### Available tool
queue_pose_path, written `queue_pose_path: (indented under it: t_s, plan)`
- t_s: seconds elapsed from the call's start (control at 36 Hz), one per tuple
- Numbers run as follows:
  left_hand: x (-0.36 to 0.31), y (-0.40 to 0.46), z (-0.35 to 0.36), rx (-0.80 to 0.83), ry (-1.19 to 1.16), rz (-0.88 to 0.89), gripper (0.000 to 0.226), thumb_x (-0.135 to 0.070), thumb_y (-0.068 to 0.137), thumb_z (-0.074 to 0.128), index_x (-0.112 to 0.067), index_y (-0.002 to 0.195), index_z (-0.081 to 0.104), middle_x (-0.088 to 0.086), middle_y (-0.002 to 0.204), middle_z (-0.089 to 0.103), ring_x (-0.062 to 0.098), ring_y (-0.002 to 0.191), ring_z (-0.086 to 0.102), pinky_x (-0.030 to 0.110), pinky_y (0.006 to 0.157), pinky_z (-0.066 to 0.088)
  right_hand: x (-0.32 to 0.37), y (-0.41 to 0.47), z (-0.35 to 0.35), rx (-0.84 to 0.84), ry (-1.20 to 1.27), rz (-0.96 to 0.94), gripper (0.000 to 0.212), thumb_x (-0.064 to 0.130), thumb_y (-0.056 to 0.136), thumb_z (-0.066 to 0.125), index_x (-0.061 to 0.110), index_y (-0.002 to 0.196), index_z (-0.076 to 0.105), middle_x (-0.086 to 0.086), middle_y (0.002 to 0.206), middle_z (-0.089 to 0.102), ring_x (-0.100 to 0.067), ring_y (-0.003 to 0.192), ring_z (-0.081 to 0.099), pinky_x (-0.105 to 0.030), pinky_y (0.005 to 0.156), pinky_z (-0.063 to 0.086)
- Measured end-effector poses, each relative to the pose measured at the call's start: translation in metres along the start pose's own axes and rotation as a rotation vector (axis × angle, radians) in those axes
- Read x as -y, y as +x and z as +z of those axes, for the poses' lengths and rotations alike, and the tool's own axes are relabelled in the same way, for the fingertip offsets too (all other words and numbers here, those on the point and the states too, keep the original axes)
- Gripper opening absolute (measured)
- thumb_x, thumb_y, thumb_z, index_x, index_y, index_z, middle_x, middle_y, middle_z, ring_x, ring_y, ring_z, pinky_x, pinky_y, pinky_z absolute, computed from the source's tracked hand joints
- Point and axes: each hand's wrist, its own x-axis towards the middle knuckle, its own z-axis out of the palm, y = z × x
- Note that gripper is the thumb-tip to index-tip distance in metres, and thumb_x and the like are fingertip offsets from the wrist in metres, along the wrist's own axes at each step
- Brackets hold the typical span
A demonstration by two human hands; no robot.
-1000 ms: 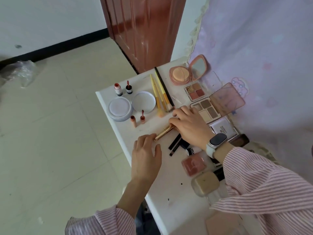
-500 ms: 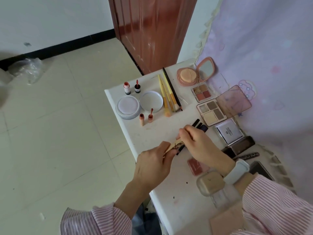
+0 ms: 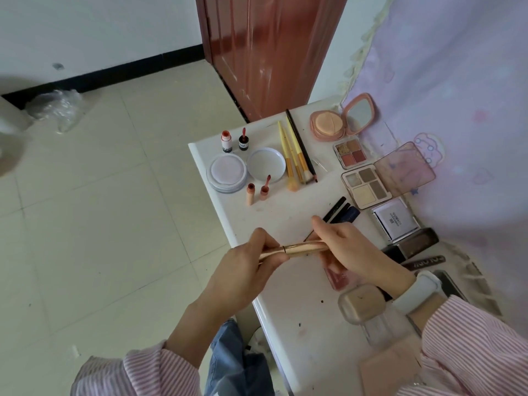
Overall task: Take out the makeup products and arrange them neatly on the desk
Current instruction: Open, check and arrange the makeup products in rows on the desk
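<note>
Above the white counter (image 3: 288, 310) your two hands meet over its left edge, both holding one gold tube (image 3: 297, 249) level, clear of the surface. Your left hand (image 3: 243, 270) has its fingers closed round the thin left end; your right hand (image 3: 351, 250) has its fingers closed on the thicker right end, index raised. A seam shows on the tube near your left fingertips.

Counts, big to small: one dark red door (image 3: 271, 50) behind the counter, one lilac cloth (image 3: 457, 95) along the right side. One open pink compact (image 3: 343, 118) with mirror up at the far right corner. Two open eyeshadow palettes (image 3: 365, 184), one behind the other, by the cloth. One square white case (image 3: 395, 221) nearer you, then one dark box (image 3: 414, 242). Two round white tins (image 3: 227, 172) side by side near the far left edge. One beige-capped bottle (image 3: 361, 307) beside your right wrist, one pink flat item (image 3: 340, 277) partly under your right hand. Three brushes (image 3: 294, 155) and one dark pencil (image 3: 301, 147) lying parallel. Three dark sticks (image 3: 340, 210) just beyond your right fingers. Two small red-topped bottles (image 3: 234, 140) at the far left corner, two peach lip tubes (image 3: 257, 191) standing near the tins.

Open room: bare counter between the lip tubes and your hands, and along the near left edge. Right side is crowded up to the cloth.
</note>
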Motion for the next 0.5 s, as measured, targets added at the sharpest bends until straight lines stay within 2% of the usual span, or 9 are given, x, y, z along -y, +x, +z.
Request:
queue_pose_path:
  t_s: [0.06,0.11,0.14,0.22,0.31,0.39,0.44,0.5]
  plan:
    - [-0.002,-0.001,-0.001,-0.083,0.025,-0.002,0.032,-0.057,0.081,0.028,-0.028,0.075,0.04,-0.011,0.049,0.04,0.014,0.045,0.038,0.02,0.047,0.033,0.001,0.0,0.004,-0.068,-0.024,-0.04,0.034,0.03,0.096,0.043,0.01,0.08,0.064,0.004,0.048,0.051,-0.006,0.04,0.045,-0.016,0.046,0.037]
    - [-0.004,0.001,-0.003,-0.186,-0.047,-0.099,0.038,-0.054,0.084,0.023,-0.025,0.066,0.039,-0.01,0.046,0.038,0.013,0.045,0.037,0.019,0.046,0.031,0.001,-0.004,0.008,-0.091,-0.046,-0.147,0.014,0.023,0.094,0.048,0.022,0.089,0.061,0.003,0.059,0.055,-0.009,0.052,0.052,-0.015,0.051,0.041]
    - [-0.003,0.003,-0.004,-0.228,-0.076,-0.154,0.04,-0.05,0.088,0.024,-0.022,0.065,0.041,-0.01,0.046,0.04,0.011,0.047,0.04,0.018,0.047,0.032,0.0,-0.005,0.009,-0.066,-0.053,-0.186,0.012,0.021,0.092,0.051,0.029,0.096,0.058,0.001,0.068,0.057,-0.01,0.058,0.055,-0.016,0.055,0.043]
    - [0.001,0.003,-0.008,-0.273,-0.061,-0.196,0.043,-0.044,0.092,0.025,-0.015,0.065,0.043,-0.01,0.047,0.043,0.01,0.05,0.043,0.018,0.047,0.031,0.006,-0.005,0.008,0.088,-0.015,-0.146,0.028,0.019,0.091,0.053,0.034,0.115,0.049,0.001,0.089,0.056,-0.004,0.066,0.056,-0.02,0.059,0.047]
    - [-0.001,0.001,-0.008,-0.27,-0.017,-0.113,0.053,-0.055,0.094,0.023,-0.015,0.066,0.044,-0.001,0.052,0.051,0.021,0.048,0.043,0.024,0.046,0.033,0.018,-0.002,0.008,0.227,-0.139,-0.065,0.023,0.029,0.097,0.038,0.027,0.114,0.054,0.003,0.081,0.064,-0.006,0.064,0.058,-0.019,0.06,0.046]
    - [-0.001,0.0,-0.006,-0.265,0.022,-0.088,0.041,-0.055,0.086,0.02,-0.024,0.063,0.034,0.012,0.062,0.061,0.028,0.048,0.045,0.037,0.049,0.039,0.024,-0.001,0.01,0.204,-0.382,-0.098,0.025,0.031,0.098,0.035,0.03,0.111,0.056,0.004,0.068,0.06,-0.003,0.058,0.053,-0.013,0.056,0.042]
    - [0.0,0.0,-0.006,-0.273,-0.032,-0.13,0.04,-0.051,0.089,0.028,-0.022,0.063,0.036,0.005,0.059,0.059,0.023,0.047,0.043,0.033,0.048,0.037,0.024,-0.001,0.01,0.17,-0.433,-0.154,0.03,0.029,0.096,0.042,0.036,0.125,0.046,0.005,0.077,0.056,-0.001,0.062,0.051,-0.016,0.062,0.042]
    - [0.001,-0.001,-0.009,-0.284,-0.104,-0.181,0.039,-0.035,0.097,0.036,-0.014,0.065,0.041,-0.006,0.052,0.052,0.017,0.048,0.039,0.028,0.049,0.033,0.027,-0.002,0.01,0.152,-0.406,-0.184,0.049,0.025,0.092,0.053,0.039,0.135,0.034,0.005,0.088,0.048,-0.005,0.071,0.049,-0.017,0.069,0.041]
